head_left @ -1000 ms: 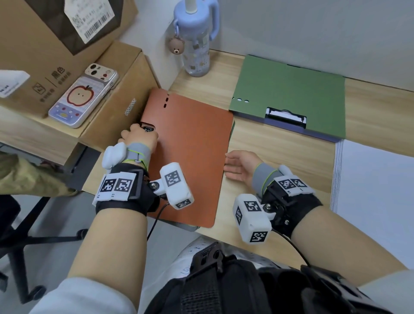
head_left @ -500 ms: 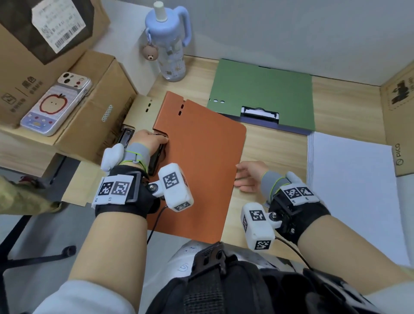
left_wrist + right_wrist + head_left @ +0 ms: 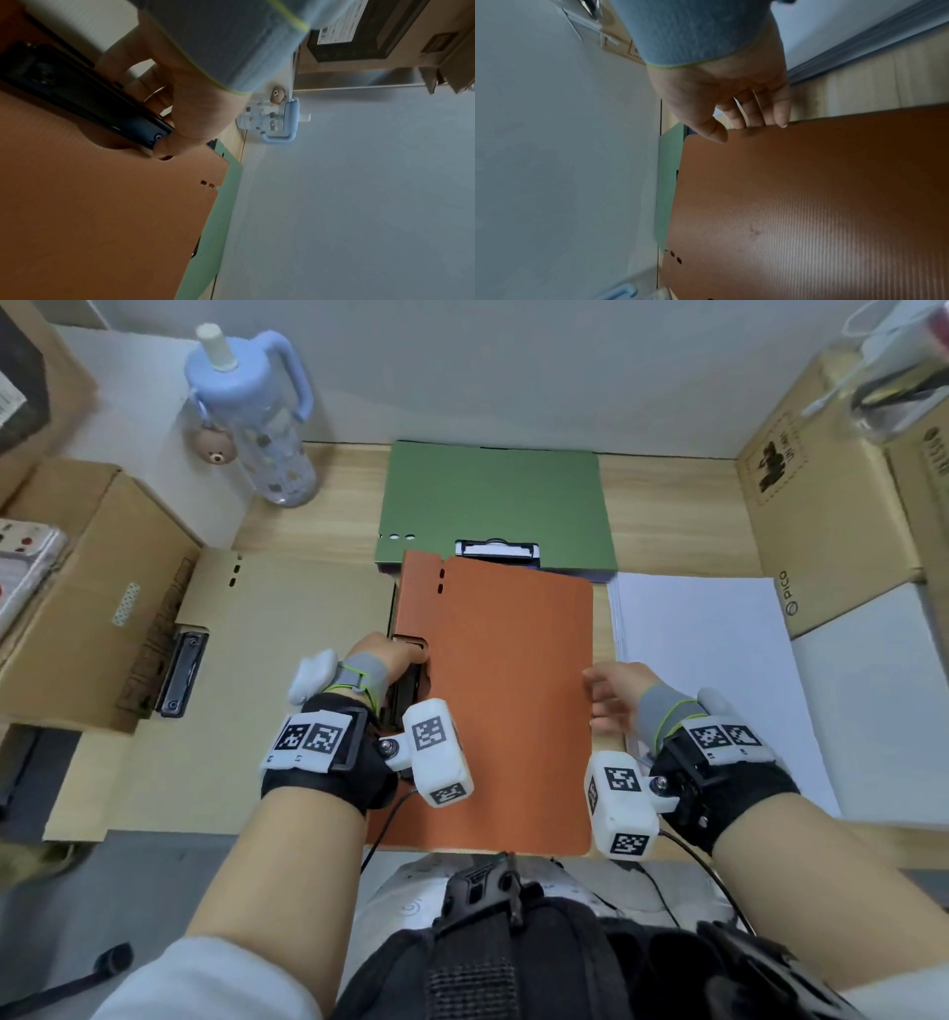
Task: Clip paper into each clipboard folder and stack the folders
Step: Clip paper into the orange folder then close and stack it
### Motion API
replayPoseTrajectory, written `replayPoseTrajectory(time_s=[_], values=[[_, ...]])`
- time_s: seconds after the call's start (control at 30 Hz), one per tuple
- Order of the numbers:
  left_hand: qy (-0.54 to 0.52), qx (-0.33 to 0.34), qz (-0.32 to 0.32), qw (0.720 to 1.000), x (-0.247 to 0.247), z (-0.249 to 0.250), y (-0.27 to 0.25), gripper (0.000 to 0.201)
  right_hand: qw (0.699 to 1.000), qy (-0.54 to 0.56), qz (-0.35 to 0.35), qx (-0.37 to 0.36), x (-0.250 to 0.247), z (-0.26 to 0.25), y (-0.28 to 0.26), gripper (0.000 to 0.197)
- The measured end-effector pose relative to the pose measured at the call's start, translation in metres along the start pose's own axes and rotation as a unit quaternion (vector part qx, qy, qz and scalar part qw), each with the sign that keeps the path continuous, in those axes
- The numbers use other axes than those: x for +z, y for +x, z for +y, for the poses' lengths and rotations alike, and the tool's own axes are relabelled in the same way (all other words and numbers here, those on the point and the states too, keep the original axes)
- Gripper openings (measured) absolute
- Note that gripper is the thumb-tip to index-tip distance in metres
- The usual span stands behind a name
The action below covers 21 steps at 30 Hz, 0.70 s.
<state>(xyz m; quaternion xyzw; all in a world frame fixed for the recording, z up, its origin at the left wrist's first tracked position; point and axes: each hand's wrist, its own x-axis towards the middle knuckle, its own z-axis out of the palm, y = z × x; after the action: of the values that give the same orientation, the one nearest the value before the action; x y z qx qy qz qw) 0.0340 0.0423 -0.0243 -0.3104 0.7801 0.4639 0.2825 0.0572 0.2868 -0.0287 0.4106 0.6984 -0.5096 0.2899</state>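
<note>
Orange folder (image 3: 503, 690): closed, lying flat at centre frame on the desk (image 3: 667, 516), its top edge overlapping the green folder (image 3: 493, 500) behind it. Left hand (image 3: 382, 654): at the folder's left edge, fingers curled round the black clip (image 3: 85, 97) with the thumb on top. Right hand (image 3: 611, 695): at the right edge, fingers nearly straight with tips touching the edge, thumb resting on the cover. Tan folder (image 3: 267, 660): left of centre, flat, its own clip (image 3: 182, 672) at its left side. Paper (image 3: 719, 670): white stack, right of the orange folder. Bottle (image 3: 251, 413): blue, upper left. Boxes (image 3: 821, 505): cardboard, at both sides of the frame.
</note>
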Motion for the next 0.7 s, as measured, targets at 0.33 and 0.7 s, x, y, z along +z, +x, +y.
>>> replayPoseTrajectory(time_s=[0.33,0.7], values=[[0.019,-0.026,-0.031,0.999,0.028,-0.005,0.014,0.037,0.999,0.031,0.032,-0.005,-0.017,0.004,0.008,0.015],[0.055,-0.030,-0.025,0.998,0.029,0.007,-0.003,0.022,0.995,0.088,-0.026,-0.045,-0.035,-0.012,-0.001,0.031]])
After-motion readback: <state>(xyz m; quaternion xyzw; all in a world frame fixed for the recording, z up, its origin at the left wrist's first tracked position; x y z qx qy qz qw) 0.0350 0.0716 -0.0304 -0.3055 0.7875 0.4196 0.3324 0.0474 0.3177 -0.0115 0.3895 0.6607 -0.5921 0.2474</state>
